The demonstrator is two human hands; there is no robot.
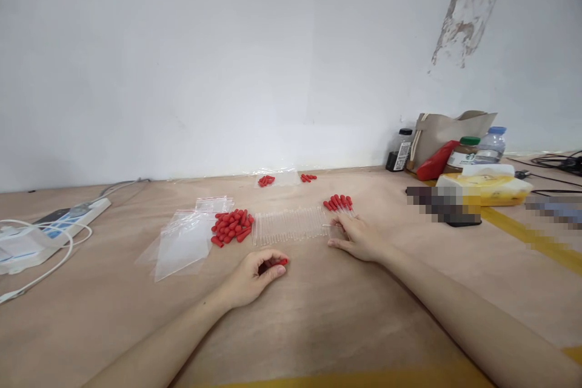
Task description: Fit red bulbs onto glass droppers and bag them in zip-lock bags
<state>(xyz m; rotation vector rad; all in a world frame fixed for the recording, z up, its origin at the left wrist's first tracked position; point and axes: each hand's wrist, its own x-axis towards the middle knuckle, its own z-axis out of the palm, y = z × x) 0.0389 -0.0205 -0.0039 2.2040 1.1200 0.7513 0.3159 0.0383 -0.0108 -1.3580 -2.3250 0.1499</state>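
Observation:
My left hand (257,276) is closed around a red rubber dropper bulb (282,262), its end showing past the fingertips. To the right, my right hand (357,236) has a thin clear dropper tube (328,226) at its fingers, one end pointing left. Between and beyond the hands lies a row of clear dropper tubes (286,225), side by side. A pile of red bulbs (231,226) sits at the row's left end. Just past my right fingers are several droppers (338,202) with red bulbs fitted on their tubes, the lower parts partly hidden by the hand.
Clear zip bags (182,245) lie left of the pile. Two small groups of red bulbs (266,180) rest near the wall. A power strip (59,233) with cables is at far left. A tissue pack (484,187), bottles (400,150) and a bag (448,127) stand at right.

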